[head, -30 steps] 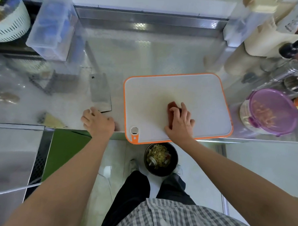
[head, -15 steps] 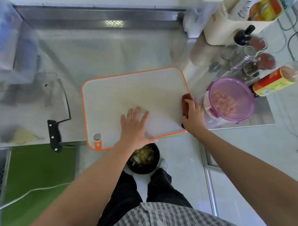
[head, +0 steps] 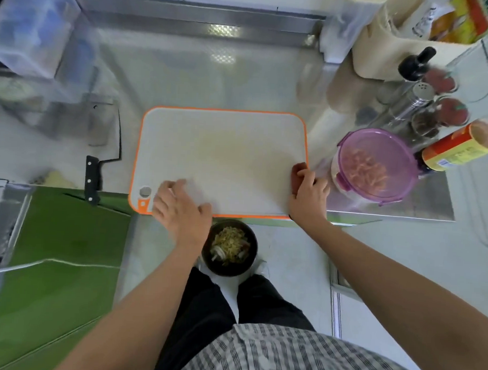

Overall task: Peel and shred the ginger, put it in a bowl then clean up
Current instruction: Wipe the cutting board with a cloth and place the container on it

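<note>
A: Hands, quick?
B: Left hand (head: 180, 207) lies flat on the near-left part of the cutting board (head: 224, 156), fingers spread, a bit blurred. Right hand (head: 309, 193) is at the board's right edge, fingers curled over a dark red cloth (head: 296, 174) that touches the orange rim.
A: Ginger?
B: Yellowish shreds are in a dark round bowl (head: 228, 271) down on the floor between the person's feet, just below the counter (head: 214, 71) edge. Can't tell if they're ginger shreds or peel. There's a faint yellowish stain mid-board.
A: Knife?
B: Cleaver (head: 102, 145) lies flat on the counter left of the board, apart from both hands, black handle poking over the near edge.
A: Anything else?
B: Purple-lidded tub (head: 378, 165) is just right of the right hand, with pinkish bits inside. Behind it are spice jars (head: 453, 110), a steel shaker (head: 421, 93), a dark-capped bottle (head: 416, 63) and an orange-labelled bottle (head: 460, 144). Clear plastic box (head: 31, 27) far left.
</note>
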`<state>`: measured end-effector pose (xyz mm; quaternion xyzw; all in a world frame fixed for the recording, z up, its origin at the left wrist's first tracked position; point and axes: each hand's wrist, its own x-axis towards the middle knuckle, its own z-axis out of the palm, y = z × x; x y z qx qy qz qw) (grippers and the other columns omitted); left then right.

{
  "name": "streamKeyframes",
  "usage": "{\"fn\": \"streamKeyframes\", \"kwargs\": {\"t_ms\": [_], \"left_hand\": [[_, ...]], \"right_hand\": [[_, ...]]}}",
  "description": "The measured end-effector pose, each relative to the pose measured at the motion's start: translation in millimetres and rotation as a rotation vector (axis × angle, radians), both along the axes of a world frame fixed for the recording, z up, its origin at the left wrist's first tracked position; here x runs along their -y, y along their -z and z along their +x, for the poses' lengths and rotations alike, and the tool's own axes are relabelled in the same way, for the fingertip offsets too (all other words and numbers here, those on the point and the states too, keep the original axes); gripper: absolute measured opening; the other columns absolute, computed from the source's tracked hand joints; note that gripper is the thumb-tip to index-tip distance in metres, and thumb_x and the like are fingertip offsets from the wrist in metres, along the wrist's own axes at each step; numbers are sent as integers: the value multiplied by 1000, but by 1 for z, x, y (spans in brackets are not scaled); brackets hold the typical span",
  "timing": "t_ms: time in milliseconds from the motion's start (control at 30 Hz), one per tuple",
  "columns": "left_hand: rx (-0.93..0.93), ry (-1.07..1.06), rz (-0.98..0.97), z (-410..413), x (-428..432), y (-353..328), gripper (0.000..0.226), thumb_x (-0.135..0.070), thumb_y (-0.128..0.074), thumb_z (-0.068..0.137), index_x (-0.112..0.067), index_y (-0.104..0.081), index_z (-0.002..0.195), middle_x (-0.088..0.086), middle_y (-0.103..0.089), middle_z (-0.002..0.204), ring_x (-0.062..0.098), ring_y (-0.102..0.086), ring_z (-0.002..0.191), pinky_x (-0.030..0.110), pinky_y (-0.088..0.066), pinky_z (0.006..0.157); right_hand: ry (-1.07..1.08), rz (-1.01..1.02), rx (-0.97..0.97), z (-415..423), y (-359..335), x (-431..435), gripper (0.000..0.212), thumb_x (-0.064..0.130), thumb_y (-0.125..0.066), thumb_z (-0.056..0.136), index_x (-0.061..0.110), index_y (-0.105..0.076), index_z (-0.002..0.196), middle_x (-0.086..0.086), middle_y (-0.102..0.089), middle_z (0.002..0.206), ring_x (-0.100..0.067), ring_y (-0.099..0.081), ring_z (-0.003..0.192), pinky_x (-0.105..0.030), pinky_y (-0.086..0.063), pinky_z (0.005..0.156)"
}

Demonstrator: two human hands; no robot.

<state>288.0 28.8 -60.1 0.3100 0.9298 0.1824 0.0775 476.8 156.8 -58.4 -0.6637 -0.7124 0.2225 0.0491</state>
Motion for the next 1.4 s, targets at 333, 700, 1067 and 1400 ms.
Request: {"fn": "streamKeyframes", "kwargs": {"t_ms": [333, 700, 1067, 1400], "left_hand": [[1401, -800, 609, -6, 7, 0, 29, -28, -52, 98, -10, -46, 121, 7, -58, 88, 20, -60, 85, 34, -50, 93], [1438, -732, 668, -25, 102, -20, 27, -23, -71, 86, -11, -58, 106, 6, -66, 87, 18, -65, 75, 29, -59, 58], [1454, -568, 793, -38, 157, -45, 2, -17, -58, 88, -18, -60, 87, -3, -64, 69, 14, -61, 73, 27, -53, 66], [1615, -391, 851, 7, 193, -61, 16, -15, -43, 96, -10, -59, 97, 4, -73, 84, 19, -70, 78, 39, -58, 77]], "right_hand": [[45, 15, 52, -2, 2, 35, 54, -1, -51, 81, 14, -37, 131, -19, -35, 126, -35, -37, 111, -34, -29, 95], [824, -124, -761, -10, -6, 136, 66, 6, -63, 81, 15, -23, 133, -14, -47, 122, -29, -55, 97, -41, -51, 84], [1098, -548, -1110, -12, -7, 188, 32, 9, -72, 81, 8, -49, 102, -5, -54, 75, -14, -56, 56, -29, -48, 49], [926, -654, -1232, 26, -8, 210, 28, 6, -65, 87, 8, -51, 111, -3, -54, 70, -9, -55, 42, -20, -48, 42]]}}
